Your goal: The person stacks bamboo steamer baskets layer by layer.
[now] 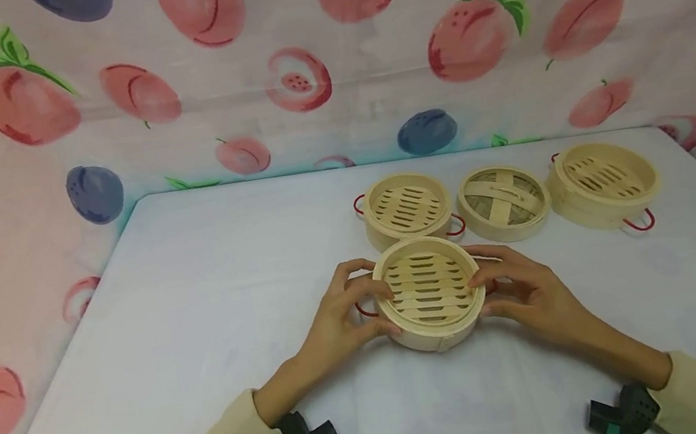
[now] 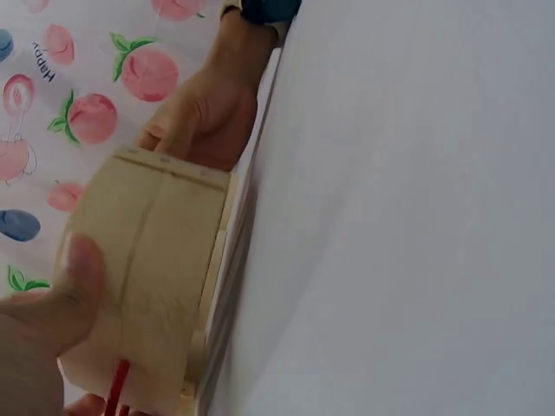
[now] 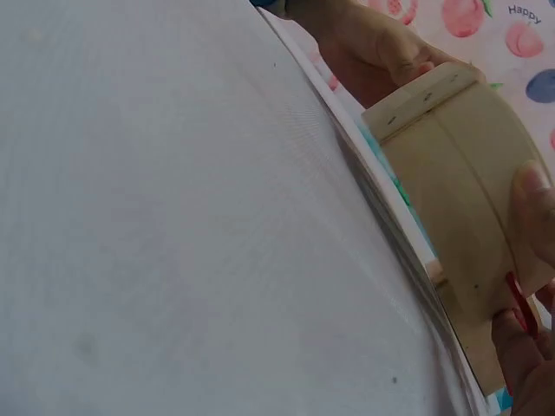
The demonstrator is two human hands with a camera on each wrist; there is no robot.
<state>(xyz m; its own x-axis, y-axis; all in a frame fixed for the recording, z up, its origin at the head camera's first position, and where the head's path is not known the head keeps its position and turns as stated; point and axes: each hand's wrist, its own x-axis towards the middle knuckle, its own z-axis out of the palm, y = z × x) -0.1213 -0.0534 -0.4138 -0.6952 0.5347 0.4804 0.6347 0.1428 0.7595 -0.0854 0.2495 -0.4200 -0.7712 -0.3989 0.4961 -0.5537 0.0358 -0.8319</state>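
A round bamboo steamer basket (image 1: pixel 429 287) with a slatted bottom and red side handles is between my two hands in the head view. My left hand (image 1: pixel 341 308) grips its left side, fingers over the rim and thumb low on the wall. On the right side my right hand (image 1: pixel 527 288) grips it the same way. The left wrist view shows the basket's smooth outer wall (image 2: pixel 156 260) with a red handle (image 2: pixel 117 386) by the fingers. From the right wrist, the wall (image 3: pixel 460 182) and the other red handle (image 3: pixel 522 303) are visible beside the fingers.
Behind the held basket stands a second steamer basket (image 1: pixel 407 208) with red handles. To its right are a woven steamer lid (image 1: pixel 503 201) and a third basket (image 1: pixel 606 182). All are on a white-covered table (image 1: pixel 196 285), with a fruit-print cloth (image 1: pixel 370 93) behind.
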